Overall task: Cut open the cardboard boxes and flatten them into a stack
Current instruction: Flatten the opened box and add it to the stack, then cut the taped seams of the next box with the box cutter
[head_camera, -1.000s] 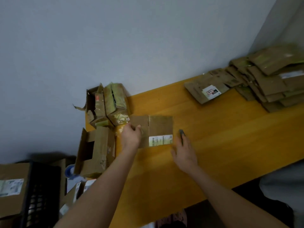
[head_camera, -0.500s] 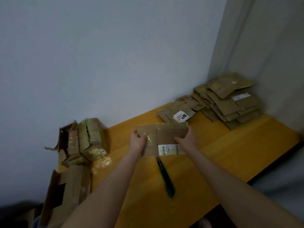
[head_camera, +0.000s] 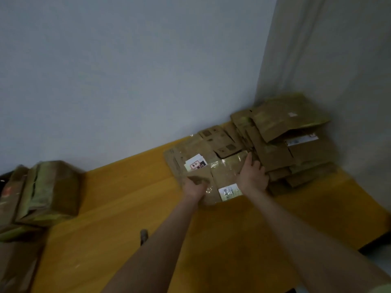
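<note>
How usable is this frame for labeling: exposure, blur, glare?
Head view: dim and underexposed overall; the boxes at the left edge are smeared by motion blur; tape on the flat box throws small glints; its label is too soft to read; the stack in the corner is somewhat sharper.

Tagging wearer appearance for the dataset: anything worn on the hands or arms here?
No gloves, watch or rings visible on the left hand or right hand. Forearms uncovered; a pale sleeve edge shows high on the right arm.
</note>
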Available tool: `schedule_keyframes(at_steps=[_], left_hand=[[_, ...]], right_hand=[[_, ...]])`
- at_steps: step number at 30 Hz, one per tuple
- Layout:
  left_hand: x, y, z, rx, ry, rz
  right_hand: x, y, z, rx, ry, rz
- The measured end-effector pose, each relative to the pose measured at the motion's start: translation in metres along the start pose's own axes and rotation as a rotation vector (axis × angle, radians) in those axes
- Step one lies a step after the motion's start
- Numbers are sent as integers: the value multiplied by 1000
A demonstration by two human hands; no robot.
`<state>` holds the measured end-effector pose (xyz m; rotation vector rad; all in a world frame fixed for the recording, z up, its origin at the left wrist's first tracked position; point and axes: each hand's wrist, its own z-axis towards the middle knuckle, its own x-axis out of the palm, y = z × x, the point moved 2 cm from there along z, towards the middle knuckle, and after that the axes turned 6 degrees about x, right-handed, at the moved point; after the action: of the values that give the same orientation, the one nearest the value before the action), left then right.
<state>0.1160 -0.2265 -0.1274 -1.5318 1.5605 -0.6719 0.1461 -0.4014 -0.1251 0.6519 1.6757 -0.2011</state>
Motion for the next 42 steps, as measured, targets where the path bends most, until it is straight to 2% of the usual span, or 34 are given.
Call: schedule_keyframes(at_steps=[3, 5, 11, 15, 22, 26, 31, 37, 42], left_hand=[[27, -11, 21, 39, 18, 41], [37, -13, 29, 69, 58, 164], [30, -12, 23, 250, 1, 873], [0, -10, 10, 283, -47, 1101], [-98, 0, -17, 328, -143, 1142], [-174, 15, -30, 384, -175, 1161], [-287, 46, -46, 453, -212, 1181], [-413, 73, -49, 432, -335, 1184], [-458, 69, -15, 382, -274, 1097]], right_hand=[[0, -1, 32, -50, 6, -53], [6, -3, 38, -85, 45, -78], [15, 16, 25, -241, 73, -164], [18, 44, -3, -324, 79, -140], [31, 119, -80, -444, 110, -63], [51, 172, -143, -517, 114, -49], [93, 247, -233, -521, 169, -54], [136, 329, -328, -541, 314, 26], [154, 382, -334, -473, 453, 245]])
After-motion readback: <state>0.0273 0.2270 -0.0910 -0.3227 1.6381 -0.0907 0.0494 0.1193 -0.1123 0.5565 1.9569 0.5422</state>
